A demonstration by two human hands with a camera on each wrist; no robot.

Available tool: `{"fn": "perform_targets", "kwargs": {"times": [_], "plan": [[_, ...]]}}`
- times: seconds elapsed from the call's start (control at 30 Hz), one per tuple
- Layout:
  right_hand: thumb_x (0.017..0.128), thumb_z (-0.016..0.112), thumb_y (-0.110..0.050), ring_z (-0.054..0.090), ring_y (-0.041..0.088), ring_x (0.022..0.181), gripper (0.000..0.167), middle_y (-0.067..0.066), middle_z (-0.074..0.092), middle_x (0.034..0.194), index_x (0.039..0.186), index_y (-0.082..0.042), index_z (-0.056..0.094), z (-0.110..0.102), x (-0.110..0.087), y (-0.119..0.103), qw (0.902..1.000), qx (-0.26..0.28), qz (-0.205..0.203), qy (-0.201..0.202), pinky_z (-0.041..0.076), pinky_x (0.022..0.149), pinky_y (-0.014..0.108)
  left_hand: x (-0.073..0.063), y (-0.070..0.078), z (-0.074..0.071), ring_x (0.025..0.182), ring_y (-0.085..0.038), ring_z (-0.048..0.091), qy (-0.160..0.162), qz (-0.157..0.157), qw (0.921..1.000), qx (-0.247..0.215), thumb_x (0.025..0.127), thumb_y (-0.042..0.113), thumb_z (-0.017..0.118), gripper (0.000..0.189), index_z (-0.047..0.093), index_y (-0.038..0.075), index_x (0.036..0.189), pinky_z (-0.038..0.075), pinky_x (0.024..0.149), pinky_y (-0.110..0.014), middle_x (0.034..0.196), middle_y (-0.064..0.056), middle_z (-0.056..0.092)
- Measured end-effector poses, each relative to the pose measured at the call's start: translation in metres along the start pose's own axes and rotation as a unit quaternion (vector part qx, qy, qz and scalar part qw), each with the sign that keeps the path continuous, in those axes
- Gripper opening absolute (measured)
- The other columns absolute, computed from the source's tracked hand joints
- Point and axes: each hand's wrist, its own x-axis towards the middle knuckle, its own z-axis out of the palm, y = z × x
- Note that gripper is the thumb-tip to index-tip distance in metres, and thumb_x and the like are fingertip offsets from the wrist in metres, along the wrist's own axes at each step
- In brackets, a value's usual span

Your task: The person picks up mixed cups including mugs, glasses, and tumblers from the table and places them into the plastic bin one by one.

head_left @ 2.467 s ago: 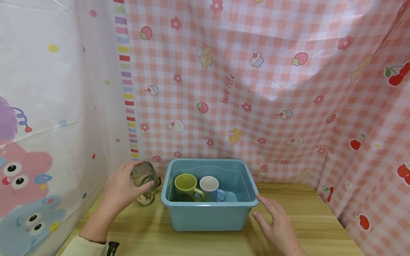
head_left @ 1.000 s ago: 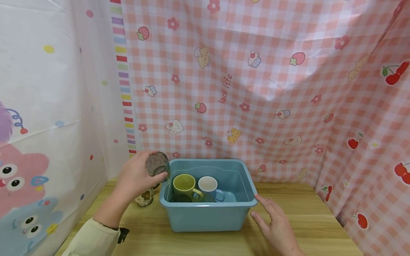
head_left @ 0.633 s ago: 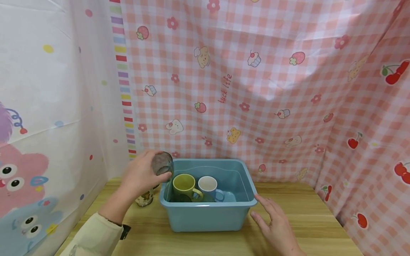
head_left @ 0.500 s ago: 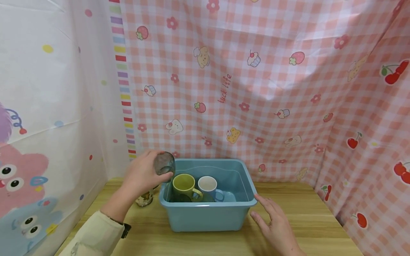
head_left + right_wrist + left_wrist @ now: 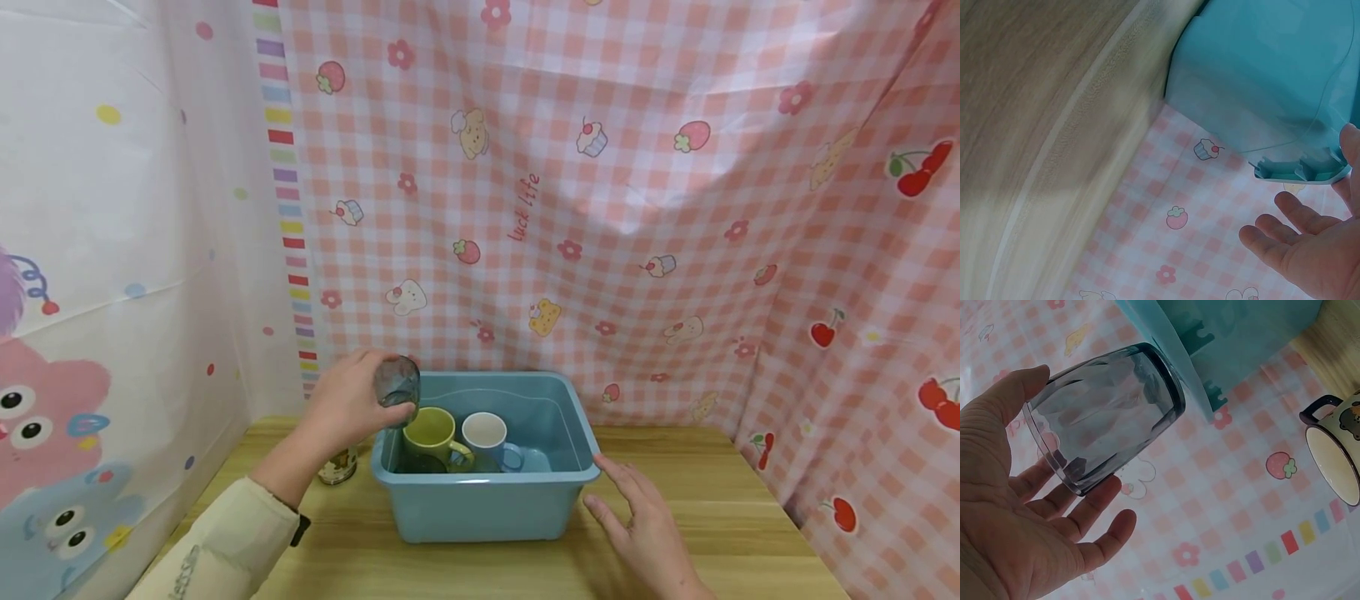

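Note:
In the head view, my left hand [image 5: 347, 406] holds a grey-tinted, clear drinking glass [image 5: 397, 383] over the left rim of a light-blue plastic bin [image 5: 487, 508]. Its thumb and fingers pinch one end of the glass [image 5: 1104, 419] in the left wrist view, and the other end points toward the bin. A yellow-green mug [image 5: 430, 429] and a mug with a white inside and blue handle [image 5: 484, 427] stand in the bin. With fairly straight fingers, my right hand [image 5: 641, 525] touches the bin's right front corner; in the right wrist view, its fingertips meet the rim [image 5: 1300, 181].
Left of the bin, a bear-print mug [image 5: 339, 468] stands on the wooden table [image 5: 337, 542], partly hidden by my left hand. A dark tinted shape [image 5: 424, 463] shows inside the bin's front left. A pink checked cloth [image 5: 525, 167] hangs close behind the bin.
My left hand has carried the glass rightward, from above the bear-print mug to over the bin's left rim. The right hand has stayed at the bin's corner.

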Motion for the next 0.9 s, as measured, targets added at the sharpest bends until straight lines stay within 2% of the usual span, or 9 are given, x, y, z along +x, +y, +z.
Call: {"fn": "perform_targets", "kwargs": {"times": [0.27,0.7,0.9], "plan": [[0.090,0.087,-0.016,0.063,0.052,0.130,0.061,0.017,0.069,0.142,0.148,-0.019,0.065,-0.001,0.000,0.000,0.9999,0.002,0.009,-0.005,0.053,0.098,0.074,0.007,0.007,0.003,0.129,-0.041,0.064,-0.019,0.006,0.9998,0.006,0.086,0.047,0.087,0.076,0.060,0.011,0.147,0.051,0.107,-0.065,0.146,-0.014,0.065],[0.087,0.088,-0.012,0.065,0.052,0.127,0.063,0.019,0.071,0.139,0.146,-0.016,0.066,0.000,0.001,-0.001,1.0000,0.000,-0.007,0.004,0.055,0.097,0.073,0.017,0.023,0.012,0.127,-0.035,0.063,-0.042,0.019,0.9987,0.022,0.085,0.049,0.089,0.074,0.062,0.014,0.144,0.052,0.108,-0.060,0.146,-0.010,0.064],[0.087,0.088,-0.012,0.064,0.052,0.127,0.063,0.020,0.070,0.139,0.146,-0.017,0.066,0.000,0.000,-0.001,1.0000,-0.001,-0.003,0.005,0.055,0.096,0.073,0.022,0.033,0.014,0.130,-0.035,0.063,-0.055,0.035,0.9968,0.046,0.085,0.049,0.088,0.075,0.060,0.014,0.145,0.048,0.113,-0.064,0.148,-0.011,0.063]]}}
